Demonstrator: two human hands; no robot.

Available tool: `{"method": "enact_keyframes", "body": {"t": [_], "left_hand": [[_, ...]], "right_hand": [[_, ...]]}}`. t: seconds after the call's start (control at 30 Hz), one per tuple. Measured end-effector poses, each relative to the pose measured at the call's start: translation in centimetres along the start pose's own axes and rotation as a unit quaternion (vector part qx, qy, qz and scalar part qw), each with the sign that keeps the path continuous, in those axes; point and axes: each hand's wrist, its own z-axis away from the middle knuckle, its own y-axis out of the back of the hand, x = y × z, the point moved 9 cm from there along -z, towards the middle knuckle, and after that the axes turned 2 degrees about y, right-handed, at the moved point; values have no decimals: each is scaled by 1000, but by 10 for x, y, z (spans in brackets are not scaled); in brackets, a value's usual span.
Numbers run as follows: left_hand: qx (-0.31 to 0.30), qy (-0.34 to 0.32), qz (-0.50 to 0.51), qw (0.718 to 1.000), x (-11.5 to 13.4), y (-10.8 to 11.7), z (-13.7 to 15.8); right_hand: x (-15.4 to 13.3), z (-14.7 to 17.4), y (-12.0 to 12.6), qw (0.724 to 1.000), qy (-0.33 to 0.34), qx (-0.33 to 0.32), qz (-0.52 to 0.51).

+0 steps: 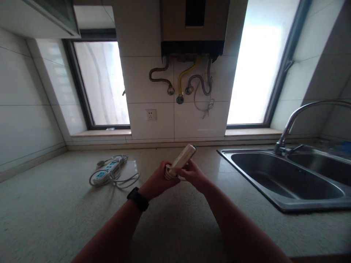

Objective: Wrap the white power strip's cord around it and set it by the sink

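Above the middle of the counter, a white power strip (182, 158) is held up at a tilt, its far end pointing up and right. My left hand (160, 176) is closed around its lower end, where loops of white cord (170, 173) are bunched. Against its right side, my right hand (193, 174) is closed, with the fingers on the strip and near the cord. The strip's socket face is turned out of sight. A second power strip (105, 173) with blue-marked sockets lies on the counter to the left, its grey-white cord looped loosely over and around it.
A steel double sink (260, 179) with a chrome faucet (287, 128) is set into the counter (68, 208) at right. A wall outlet (151, 114) is behind the counter. Hoses and a yellow pipe (181, 78) hang below a water heater (194, 25), between two windows.
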Motion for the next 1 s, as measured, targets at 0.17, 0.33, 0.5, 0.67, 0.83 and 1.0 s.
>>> {"method": "enact_keyframes", "body": {"t": [0.17, 0.33, 0.5, 0.67, 0.83, 1.0], "left_hand": [[36, -3, 66, 997, -6, 2, -3], [102, 12, -53, 993, -16, 19, -7], [167, 35, -167, 971, -24, 34, -11], [207, 40, -232, 950, -28, 43, -12], [212, 38, -260, 941, -28, 50, -11], [237, 41, -263, 934, -25, 58, -9]], "right_hand": [[-12, -3, 1, 992, 52, 2, 115], [-24, -1, 14, 936, 17, 61, 345], [-33, 6, 14, 917, -2, 52, 395], [-39, 13, 3, 929, -3, 2, 371], [-45, 20, -9, 928, 5, -29, 370], [-49, 22, -18, 929, 16, -40, 368]]}}
